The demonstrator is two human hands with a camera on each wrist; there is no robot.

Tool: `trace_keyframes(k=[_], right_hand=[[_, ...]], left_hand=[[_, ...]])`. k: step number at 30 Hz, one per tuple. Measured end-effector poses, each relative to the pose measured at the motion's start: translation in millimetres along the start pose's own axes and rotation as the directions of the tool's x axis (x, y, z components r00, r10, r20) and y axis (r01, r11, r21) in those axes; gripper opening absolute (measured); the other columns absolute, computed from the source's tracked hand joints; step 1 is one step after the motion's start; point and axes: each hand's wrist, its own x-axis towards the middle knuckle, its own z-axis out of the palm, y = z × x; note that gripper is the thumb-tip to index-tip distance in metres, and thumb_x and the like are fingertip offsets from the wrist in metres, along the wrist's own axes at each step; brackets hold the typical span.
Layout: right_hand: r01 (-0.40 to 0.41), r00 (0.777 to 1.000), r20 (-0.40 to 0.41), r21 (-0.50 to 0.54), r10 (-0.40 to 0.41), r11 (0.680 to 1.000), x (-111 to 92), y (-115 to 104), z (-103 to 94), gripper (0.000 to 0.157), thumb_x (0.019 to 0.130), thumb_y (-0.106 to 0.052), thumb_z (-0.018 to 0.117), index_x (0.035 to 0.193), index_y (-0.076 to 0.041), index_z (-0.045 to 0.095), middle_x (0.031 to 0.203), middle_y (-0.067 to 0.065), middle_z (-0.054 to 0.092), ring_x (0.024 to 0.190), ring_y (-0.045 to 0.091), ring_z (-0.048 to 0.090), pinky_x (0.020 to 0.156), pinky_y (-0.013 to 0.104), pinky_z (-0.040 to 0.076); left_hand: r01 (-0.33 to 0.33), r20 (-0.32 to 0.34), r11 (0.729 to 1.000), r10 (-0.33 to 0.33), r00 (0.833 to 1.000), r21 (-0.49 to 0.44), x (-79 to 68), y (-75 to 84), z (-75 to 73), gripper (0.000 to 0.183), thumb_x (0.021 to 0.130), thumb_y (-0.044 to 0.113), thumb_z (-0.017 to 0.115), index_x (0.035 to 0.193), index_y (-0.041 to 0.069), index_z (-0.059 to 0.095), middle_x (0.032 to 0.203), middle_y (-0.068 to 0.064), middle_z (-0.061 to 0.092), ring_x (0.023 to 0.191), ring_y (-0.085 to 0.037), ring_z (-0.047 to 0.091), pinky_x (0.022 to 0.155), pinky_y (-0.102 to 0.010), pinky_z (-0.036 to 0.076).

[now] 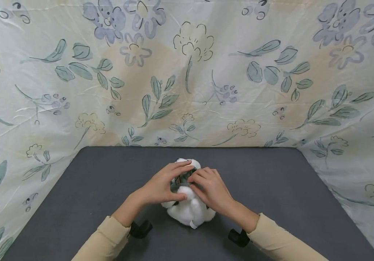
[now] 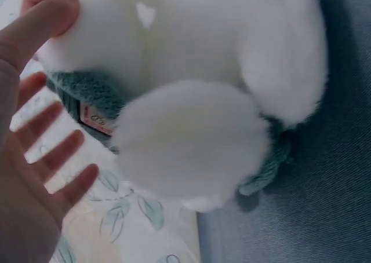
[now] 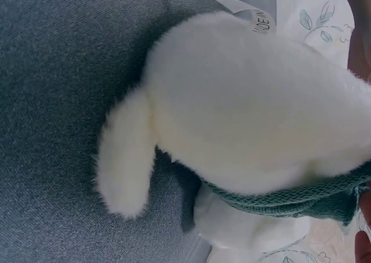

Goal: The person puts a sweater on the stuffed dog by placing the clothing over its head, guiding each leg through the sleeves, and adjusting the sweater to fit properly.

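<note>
A white plush toy [image 1: 190,214] sits on the table in the head view, with a green knitted scarf [image 3: 278,200] round it. A small printed patch [image 2: 94,119] shows on the scarf in the left wrist view, and a white tag [image 3: 264,22] sticks out from the fur in the right wrist view. My left hand [image 1: 164,183] spans the toy's left side, its thumb touching the white fur and its other fingers spread. From the right, my right hand [image 1: 213,188] pinches the scarf with bent fingers. Its fingertips are mostly hidden in the wrist views.
The dark grey table [image 1: 108,174] extends around the toy. Floral cloth [image 1: 187,108] hangs behind it and down both sides. Black wrist devices [image 1: 141,229] jut out under both forearms, close to the table.
</note>
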Motion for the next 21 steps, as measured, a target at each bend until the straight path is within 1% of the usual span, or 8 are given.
trace_keyframes(k=[2,4,7,10,13,15,17,21], right_hand=[[0.016,1.0,0.004,0.002,-0.016,1.0,-0.1,0.3,0.2,0.012,0.081,-0.016,0.07,0.092,-0.02,0.066,0.095,-0.007,0.062,0.089,0.012,0.052,0.074,0.032,0.039],[0.03,1.0,0.002,0.011,-0.03,0.999,-0.3,0.9,0.7,0.011,0.082,-0.016,0.069,0.092,-0.02,0.066,0.095,-0.007,0.061,0.088,0.012,0.052,0.074,0.032,0.039],[0.038,0.999,-0.009,0.02,-0.038,0.999,-0.5,2.7,1.7,0.01,0.082,-0.015,0.069,0.09,-0.018,0.065,0.097,-0.005,0.058,0.085,0.012,0.051,0.072,0.032,0.039],[0.023,1.0,-0.013,0.027,-0.023,0.999,-0.8,4.9,2.4,0.01,0.081,-0.013,0.07,0.088,-0.017,0.064,0.101,-0.003,0.057,0.086,0.014,0.051,0.073,0.033,0.04],[-0.004,1.0,0.009,0.025,0.003,1.0,-1.5,6.7,2.6,0.012,0.08,-0.013,0.07,0.088,-0.016,0.062,0.107,-0.001,0.058,0.09,0.015,0.052,0.074,0.034,0.041],[-0.036,0.998,0.049,0.028,0.035,0.999,-2.4,7.7,2.3,0.015,0.081,-0.014,0.07,0.093,-0.016,0.061,0.108,-0.002,0.059,0.09,0.015,0.053,0.074,0.034,0.042],[-0.088,0.99,0.111,0.037,0.083,0.995,-3.0,8.0,0.9,0.019,0.084,-0.017,0.068,0.101,-0.016,0.06,0.107,-0.003,0.06,0.089,0.012,0.053,0.075,0.033,0.042],[-0.196,0.953,0.246,0.058,0.176,0.979,-3.0,9.3,-3.2,0.029,0.088,-0.024,0.063,0.115,-0.016,0.057,0.106,-0.006,0.06,0.086,0.009,0.052,0.074,0.031,0.041]], left_hand=[[0.036,0.038,0.999,-0.037,0.999,0.019,1.7,0.4,-2.5,0.07,0.075,0.04,0.075,0.135,0.022,0.045,0.141,-0.001,0.039,0.127,-0.02,0.038,0.097,-0.046,0.038],[0.079,0.065,0.996,-0.081,0.995,0.04,2.8,0.7,-4.1,0.064,0.073,0.044,0.075,0.128,0.021,0.051,0.133,0.0,0.046,0.12,-0.019,0.045,0.093,-0.042,0.041],[0.128,0.075,0.99,-0.133,0.988,0.059,3.1,0.8,-4.3,0.056,0.072,0.048,0.074,0.117,0.021,0.056,0.118,0.004,0.053,0.106,-0.013,0.051,0.086,-0.036,0.045],[0.149,0.066,0.988,-0.152,0.986,0.051,2.2,1.1,-3.0,0.051,0.072,0.047,0.074,0.112,0.021,0.058,0.111,0.006,0.055,0.099,-0.011,0.052,0.08,-0.033,0.046],[0.139,0.055,0.99,-0.14,0.989,0.025,0.8,1.4,-1.0,0.047,0.074,0.045,0.074,0.111,0.021,0.059,0.11,0.007,0.055,0.096,-0.011,0.052,0.078,-0.033,0.046],[0.133,0.046,0.991,-0.133,0.99,0.012,-0.3,1.5,0.3,0.046,0.074,0.044,0.074,0.11,0.021,0.059,0.109,0.007,0.055,0.095,-0.011,0.053,0.078,-0.033,0.047],[0.134,0.038,0.991,-0.134,0.99,0.011,-1.5,1.4,1.9,0.046,0.073,0.044,0.074,0.11,0.02,0.06,0.108,0.007,0.056,0.095,-0.011,0.053,0.079,-0.033,0.047],[0.147,0.021,0.989,-0.147,0.989,0.021,-3.6,1.8,4.3,0.047,0.073,0.045,0.075,0.11,0.02,0.06,0.108,0.006,0.057,0.096,-0.01,0.054,0.08,-0.032,0.047]])
